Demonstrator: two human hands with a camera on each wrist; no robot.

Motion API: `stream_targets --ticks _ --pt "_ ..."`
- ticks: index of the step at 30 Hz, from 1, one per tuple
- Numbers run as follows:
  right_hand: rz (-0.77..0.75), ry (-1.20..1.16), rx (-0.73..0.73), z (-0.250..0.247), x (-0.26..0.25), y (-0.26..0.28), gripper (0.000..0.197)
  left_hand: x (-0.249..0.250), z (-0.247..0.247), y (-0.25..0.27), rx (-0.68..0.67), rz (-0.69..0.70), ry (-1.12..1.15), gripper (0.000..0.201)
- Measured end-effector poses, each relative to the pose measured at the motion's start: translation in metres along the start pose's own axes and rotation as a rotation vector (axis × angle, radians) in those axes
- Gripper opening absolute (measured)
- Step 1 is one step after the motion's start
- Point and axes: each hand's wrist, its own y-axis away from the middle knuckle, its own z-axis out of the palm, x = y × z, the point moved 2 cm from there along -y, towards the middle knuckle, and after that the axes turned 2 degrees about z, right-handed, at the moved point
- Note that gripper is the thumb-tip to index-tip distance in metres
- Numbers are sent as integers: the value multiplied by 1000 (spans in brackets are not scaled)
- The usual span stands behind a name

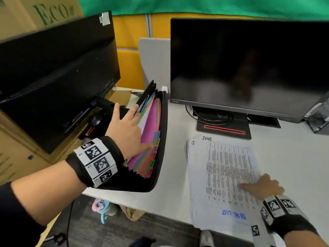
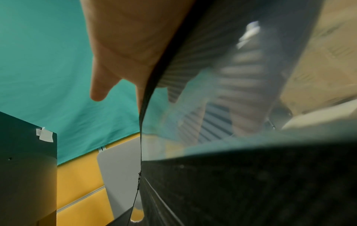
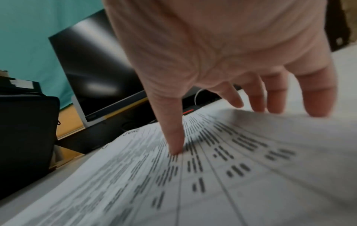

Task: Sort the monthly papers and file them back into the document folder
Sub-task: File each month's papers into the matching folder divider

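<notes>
A black accordion document folder point(image 1: 160, 139) stands open on its spine at the left edge of the white desk point(image 1: 178, 193), its pleated side fanned out and a row of coloured dividers point(image 1: 151, 122) in pink, green, blue and orange showing inside, with small tabs along their near edge. The person's left hand point(image 1: 126, 129) reaches into it from about eight o'clock: the thumb is on the outside of the far black cover, the forefinger lies along the top of the dividers, and the other fingers go down between the sheets, spreading them apart; how far they curl inside is hidden, so I cannot tell whether they pinch anything. A black wrist strap with square printed markers point(image 1: 96, 159) wraps that wrist. Well apart, toward four o'clock from the folder, a stack of printed papers point(image 1: 222, 175) lies flat on the desk, the top sheet point(image 3: 212, 175) covered in dense columns of figures and marked "JUNE" by hand at its far left corner. The right hand point(image 1: 263, 186) rests on this sheet near its right edge, fingers straight and spread, the forefinger tip point(image 3: 176, 150) pressed down on the print; it holds nothing. At twelve o'clock behind the papers stands a dark monitor point(image 1: 249, 65) on a black base with a red stripe point(image 1: 224, 130). A second dark monitor point(image 1: 57, 72) stands at ten o'clock, above cardboard boxes point(image 1: 21, 157).
</notes>
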Motion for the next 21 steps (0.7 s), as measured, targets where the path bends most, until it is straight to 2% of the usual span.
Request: stream_targets --ticks 2,5,7,9,12,14,17,21 --pt "-10 -47 24 10 4 -3 93 0 1 -1 11 -3 -6 64" --pt "-60 -224 38 13 5 -2 90 2 6 -1 20 6 -55 37" --pt "-61 -270 92 12 5 -1 83 3 8 -1 37 -3 -69 32" --pt "-12 -345 177 7 7 2 64 3 9 -2 52 -13 -75 32" --pt "-110 -505 156 3 19 -1 17 -1 11 -3 65 -28 -41 27" --pt "-162 -570 116 0 31 -1 7 -5 16 -2 92 -47 0 30" --pt "-213 -630 132 -7 43 1 10 -10 23 -1 141 -99 100 45" --pt "-277 -698 75 -17 49 5 10 -11 29 0 107 -119 145 60"
